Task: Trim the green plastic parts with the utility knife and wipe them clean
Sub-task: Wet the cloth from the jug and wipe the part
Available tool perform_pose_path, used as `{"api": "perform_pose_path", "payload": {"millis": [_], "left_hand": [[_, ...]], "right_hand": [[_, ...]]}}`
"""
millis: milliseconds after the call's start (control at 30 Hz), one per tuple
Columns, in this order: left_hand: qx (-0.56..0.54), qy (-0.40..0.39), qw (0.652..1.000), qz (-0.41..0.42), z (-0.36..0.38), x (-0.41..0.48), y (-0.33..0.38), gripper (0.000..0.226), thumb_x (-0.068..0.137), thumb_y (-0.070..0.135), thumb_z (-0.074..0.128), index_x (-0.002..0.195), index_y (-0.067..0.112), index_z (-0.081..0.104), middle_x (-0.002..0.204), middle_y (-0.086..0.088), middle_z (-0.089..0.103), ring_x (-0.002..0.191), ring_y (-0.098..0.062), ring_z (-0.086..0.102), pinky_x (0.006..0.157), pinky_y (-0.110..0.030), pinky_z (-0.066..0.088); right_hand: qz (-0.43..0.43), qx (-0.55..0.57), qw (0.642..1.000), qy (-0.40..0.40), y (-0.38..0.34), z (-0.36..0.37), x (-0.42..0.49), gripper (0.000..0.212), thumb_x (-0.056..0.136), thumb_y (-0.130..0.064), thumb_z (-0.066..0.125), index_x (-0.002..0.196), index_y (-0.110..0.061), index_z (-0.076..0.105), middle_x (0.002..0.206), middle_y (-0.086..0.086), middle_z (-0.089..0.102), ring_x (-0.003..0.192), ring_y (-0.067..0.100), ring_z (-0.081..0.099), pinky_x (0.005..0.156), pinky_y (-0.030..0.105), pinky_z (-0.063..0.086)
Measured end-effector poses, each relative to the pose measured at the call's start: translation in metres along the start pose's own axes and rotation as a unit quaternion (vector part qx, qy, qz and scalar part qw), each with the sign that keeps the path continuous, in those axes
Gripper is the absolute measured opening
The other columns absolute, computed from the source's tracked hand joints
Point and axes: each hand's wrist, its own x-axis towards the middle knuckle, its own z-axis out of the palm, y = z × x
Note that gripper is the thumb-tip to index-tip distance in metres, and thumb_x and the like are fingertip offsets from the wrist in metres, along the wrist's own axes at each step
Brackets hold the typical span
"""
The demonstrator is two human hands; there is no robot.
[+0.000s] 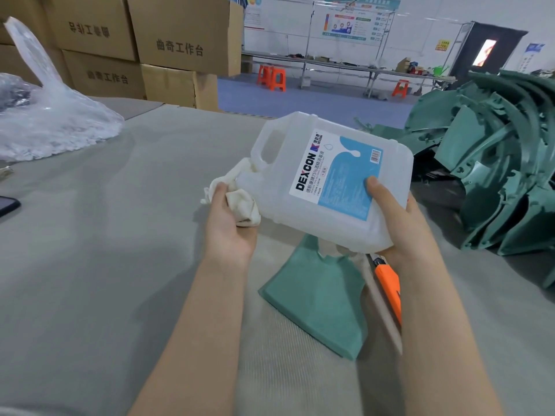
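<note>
Hidden: the neck and mouth of the translucent white plastic jug (330, 181) were covered by the crumpled off-white cloth (240, 205), so no cap could be made out. The top end of the orange utility knife (389, 283) lay under the right hand (402, 226), and its blade was unseen.
Cut off: a dark flat device (7, 205) at the left edge was too clipped to identify.
Left hand (229, 226): fingers were curled round the cloth, holding it against the jug's neck at frame centre.
Right hand: the thumb pressed on the blue label; the fingers went under the tilted jug's base, out of sight.
Flat green plastic part (318, 301): lay on the table at lower centre, between the forearms. It was matte, wedge-shaped and notched at its upper edge, which the jug partly hid.
Pale beige strip (381, 304): lay between that part and the knife.
Heap of green plastic parts (495, 163): filled the right of the frame with curved, ribbed shells and ragged edges.
Grey fabric-covered table (120, 250): had a finely woven surface.
Clear crinkled plastic bag (51, 124): sat at upper left.
Brown cardboard boxes (135, 40): were stacked behind the bag.
</note>
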Motion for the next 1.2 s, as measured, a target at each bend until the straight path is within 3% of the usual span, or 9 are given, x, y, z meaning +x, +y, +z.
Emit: {"api": "perform_pose_path", "payload": {"millis": [167, 233, 367, 467, 600, 800, 1200], "left_hand": [[0.053, 0.035, 0.998, -0.005, -0.001, -0.001, -0.002, 0.030, 0.100, 0.022, 0.037, 0.070, 0.020, 0.042, 0.065, 0.003, 0.033, 0.056, -0.008, 0.031, 0.040, -0.015, 0.021], [0.074, 0.055, 0.996, -0.001, -0.001, -0.002, -0.004, 0.031, 0.102, 0.027, 0.037, 0.072, 0.020, 0.046, 0.061, 0.003, 0.036, 0.053, -0.007, 0.032, 0.040, -0.016, 0.018], [0.105, 0.086, 0.991, 0.000, -0.002, -0.003, -0.008, 0.033, 0.101, 0.033, 0.043, 0.072, 0.018, 0.049, 0.073, 0.001, 0.043, 0.062, -0.010, 0.040, 0.048, -0.018, 0.026], [0.112, 0.093, 0.989, 0.014, -0.002, -0.004, -0.010, 0.036, 0.102, 0.030, 0.042, 0.067, 0.019, 0.042, 0.068, 0.002, 0.037, 0.055, -0.008, 0.031, 0.043, -0.016, 0.023], [0.105, 0.107, 0.989, 0.008, -0.003, -0.004, -0.009, 0.032, 0.102, 0.029, 0.042, 0.071, 0.019, 0.047, 0.067, 0.003, 0.035, 0.053, -0.007, 0.029, 0.038, -0.014, 0.021], [0.101, 0.093, 0.991, 0.002, -0.004, -0.004, -0.010, 0.034, 0.102, 0.028, 0.040, 0.070, 0.019, 0.045, 0.068, 0.001, 0.034, 0.054, -0.008, 0.025, 0.037, -0.015, 0.016], [0.072, 0.129, 0.987, -0.060, -0.003, -0.007, -0.009, 0.023, 0.100, 0.030, 0.045, 0.082, 0.018, 0.052, 0.073, 0.005, 0.045, 0.056, -0.005, 0.035, 0.031, -0.013, 0.023]], "right_hand": [[-0.027, -0.028, 0.999, 0.009, -0.003, 0.005, -0.003, 0.044, 0.082, -0.030, 0.076, 0.123, -0.028, 0.057, 0.115, -0.002, 0.071, 0.097, 0.023, 0.071, 0.080, 0.062, 0.055], [-0.038, -0.042, 0.998, 0.013, -0.003, 0.006, -0.004, 0.045, 0.081, -0.030, 0.077, 0.122, -0.030, 0.058, 0.114, -0.004, 0.071, 0.097, 0.022, 0.072, 0.079, 0.061, 0.056], [-0.056, -0.065, 0.996, 0.019, -0.004, 0.008, -0.004, 0.047, 0.079, -0.032, 0.078, 0.121, -0.033, 0.059, 0.114, -0.007, 0.070, 0.098, 0.017, 0.071, 0.083, 0.053, 0.057], [-0.066, -0.074, 0.995, 0.021, -0.004, 0.010, -0.004, 0.050, 0.078, -0.033, 0.079, 0.123, -0.035, 0.058, 0.113, -0.010, 0.070, 0.097, 0.014, 0.071, 0.082, 0.049, 0.059], [-0.072, -0.079, 0.994, 0.021, -0.004, 0.012, -0.004, 0.050, 0.078, -0.032, 0.079, 0.123, -0.035, 0.058, 0.112, -0.010, 0.070, 0.097, 0.013, 0.071, 0.083, 0.045, 0.059], [-0.075, -0.067, 0.995, 0.017, -0.005, 0.013, -0.006, 0.048, 0.080, -0.029, 0.078, 0.124, -0.033, 0.058, 0.109, -0.011, 0.071, 0.090, 0.010, 0.072, 0.067, 0.032, 0.061], [-0.097, -0.086, 0.991, 0.014, -0.003, 0.013, -0.005, 0.038, 0.078, -0.032, 0.079, 0.110, -0.038, 0.060, 0.101, -0.015, 0.071, 0.087, 0.006, 0.071, 0.067, 0.028, 0.060]]}}
